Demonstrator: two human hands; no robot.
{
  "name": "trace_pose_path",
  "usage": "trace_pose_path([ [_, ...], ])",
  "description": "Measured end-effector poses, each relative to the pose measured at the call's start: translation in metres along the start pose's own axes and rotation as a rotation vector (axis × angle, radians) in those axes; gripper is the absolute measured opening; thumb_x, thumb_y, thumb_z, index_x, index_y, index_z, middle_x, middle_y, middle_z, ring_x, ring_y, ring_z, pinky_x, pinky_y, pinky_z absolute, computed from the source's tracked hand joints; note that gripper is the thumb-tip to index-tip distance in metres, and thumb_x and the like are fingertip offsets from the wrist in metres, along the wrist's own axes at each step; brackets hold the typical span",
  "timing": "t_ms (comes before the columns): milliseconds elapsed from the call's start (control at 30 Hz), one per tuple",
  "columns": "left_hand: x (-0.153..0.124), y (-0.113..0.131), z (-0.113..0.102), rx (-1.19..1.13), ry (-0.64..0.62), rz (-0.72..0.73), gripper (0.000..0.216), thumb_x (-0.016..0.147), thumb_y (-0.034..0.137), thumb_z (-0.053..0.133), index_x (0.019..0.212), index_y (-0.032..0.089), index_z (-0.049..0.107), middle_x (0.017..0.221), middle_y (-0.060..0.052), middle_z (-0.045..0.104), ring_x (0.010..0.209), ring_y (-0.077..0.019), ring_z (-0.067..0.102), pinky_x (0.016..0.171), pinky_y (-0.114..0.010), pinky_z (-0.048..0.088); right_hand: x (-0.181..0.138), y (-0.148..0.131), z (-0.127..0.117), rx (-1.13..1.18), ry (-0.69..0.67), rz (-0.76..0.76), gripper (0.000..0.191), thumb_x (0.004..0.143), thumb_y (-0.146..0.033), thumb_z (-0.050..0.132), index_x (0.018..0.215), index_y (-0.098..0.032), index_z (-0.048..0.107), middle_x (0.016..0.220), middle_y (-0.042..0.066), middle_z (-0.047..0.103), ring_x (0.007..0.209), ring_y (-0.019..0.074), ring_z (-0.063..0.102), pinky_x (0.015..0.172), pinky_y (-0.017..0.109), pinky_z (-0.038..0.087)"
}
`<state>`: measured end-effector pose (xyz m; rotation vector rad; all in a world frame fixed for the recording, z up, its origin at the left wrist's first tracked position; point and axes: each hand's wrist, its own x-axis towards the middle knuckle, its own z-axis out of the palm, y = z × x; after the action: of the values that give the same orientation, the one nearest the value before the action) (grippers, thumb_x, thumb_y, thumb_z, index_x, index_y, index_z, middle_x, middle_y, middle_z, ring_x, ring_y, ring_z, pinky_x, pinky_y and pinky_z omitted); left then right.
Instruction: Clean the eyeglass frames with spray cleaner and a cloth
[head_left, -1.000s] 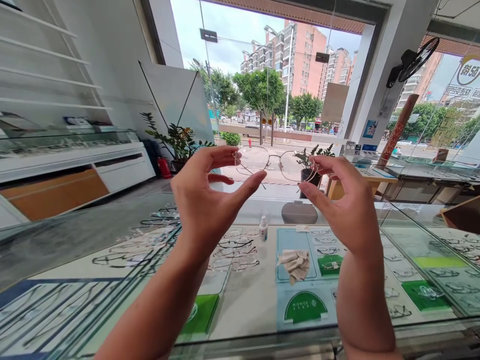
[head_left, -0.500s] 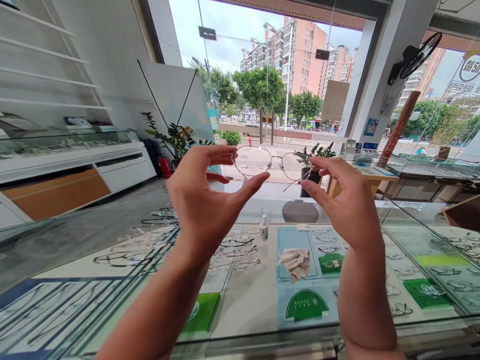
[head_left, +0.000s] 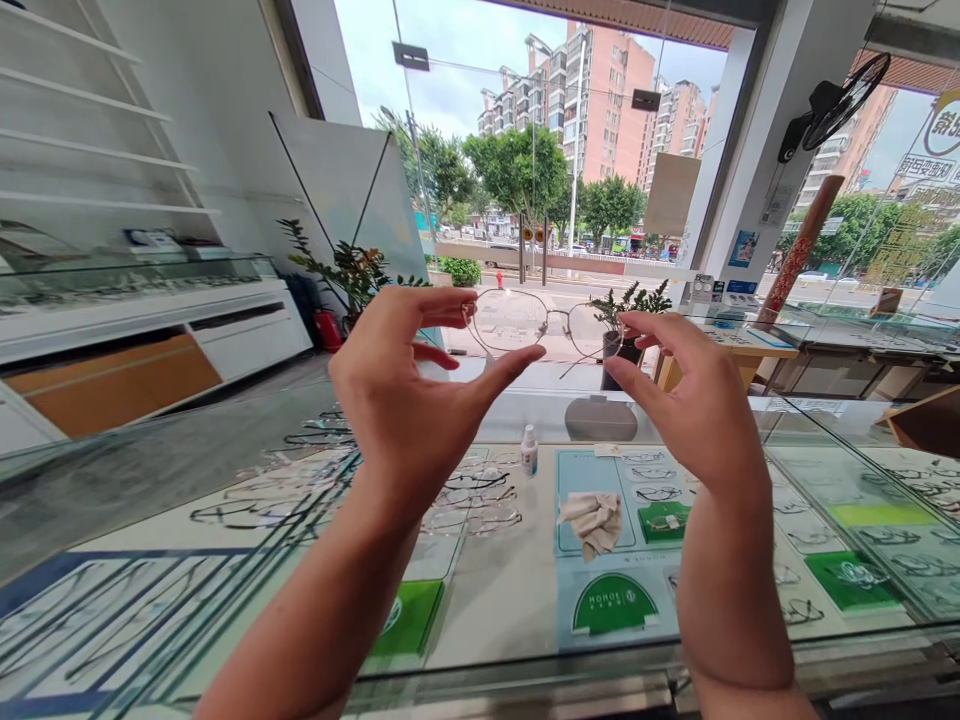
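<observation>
A pair of thin metal-rimmed eyeglasses (head_left: pixel 556 322) is held up in front of me, above the glass counter, with its lenses toward the street. My left hand (head_left: pixel 420 370) grips the left end of the frame with its fingers, the thumb stretched out below the left lens. At the right end, my right hand (head_left: pixel 686 390) pinches the frame between thumb and fingers. One thin temple slants down beneath the right lens. Below, on the counter, lie a crumpled beige cloth (head_left: pixel 592 522) and an upright small white spray bottle (head_left: pixel 529 450).
The glass display counter (head_left: pixel 502 610) holds many eyeglass frames, green boxes (head_left: pixel 409 618) and a green half-round sign (head_left: pixel 615 603). Another glass case (head_left: pixel 862 480) adjoins at right. Beyond stand a potted plant (head_left: pixel 615 345), a glass door and a wall fan (head_left: pixel 840 105).
Both hands keep the eyeglasses raised in nearly the same place. The view has shifted very slightly, and the left thumb sits a touch farther right.
</observation>
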<state>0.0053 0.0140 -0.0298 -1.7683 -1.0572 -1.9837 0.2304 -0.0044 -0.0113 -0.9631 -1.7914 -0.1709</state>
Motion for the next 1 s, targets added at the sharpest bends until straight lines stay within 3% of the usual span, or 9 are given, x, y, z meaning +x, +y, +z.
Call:
trace_pose_path([
  [200, -0.001, 0.002, -0.001, -0.045, -0.019, -0.013, 0.047, 0.072, 0.056, 0.089, 0.107, 0.033, 0.068, 0.107, -0.004, 0.073, 0.102, -0.0294, 0.072, 0.058, -0.042, 0.062, 0.000, 0.001, -0.001, -0.003, -0.009, 0.006, 0.034, 0.092, -0.038, 0.072, 0.123, -0.026, 0.072, 0.120, 0.009, 0.075, 0.102, 0.0262, 0.070, 0.093, 0.048, 0.057],
  [433, 0.000, 0.003, -0.001, 0.000, 0.004, 0.009, 0.049, 0.069, 0.057, 0.090, 0.106, 0.032, 0.069, 0.104, -0.003, 0.075, 0.098, -0.0280, 0.074, 0.057, -0.041, 0.063, 0.000, 0.000, -0.001, 0.000, -0.003, -0.002, 0.033, 0.092, -0.035, 0.072, 0.123, -0.024, 0.071, 0.120, 0.009, 0.075, 0.100, 0.0253, 0.070, 0.092, 0.047, 0.056],
  [800, 0.007, -0.011, 0.007, -0.146, -0.148, -0.159, 0.047, 0.070, 0.062, 0.086, 0.098, 0.029, 0.068, 0.093, -0.002, 0.078, 0.088, -0.0250, 0.077, 0.054, -0.035, 0.059, -0.001, -0.009, -0.003, 0.054, 0.111, -0.062, 0.030, 0.093, -0.042, 0.071, 0.119, -0.027, 0.071, 0.107, 0.005, 0.074, 0.098, 0.0234, 0.070, 0.090, 0.042, 0.058],
  [1000, 0.007, -0.014, 0.011, -0.174, -0.179, -0.178, 0.050, 0.070, 0.064, 0.085, 0.097, 0.025, 0.070, 0.091, -0.004, 0.078, 0.086, -0.0241, 0.077, 0.054, -0.031, 0.057, -0.003, -0.013, -0.004, 0.035, 0.149, -0.070, 0.029, 0.092, -0.041, 0.072, 0.118, -0.027, 0.071, 0.107, 0.006, 0.074, 0.098, 0.0240, 0.070, 0.092, 0.043, 0.058],
])
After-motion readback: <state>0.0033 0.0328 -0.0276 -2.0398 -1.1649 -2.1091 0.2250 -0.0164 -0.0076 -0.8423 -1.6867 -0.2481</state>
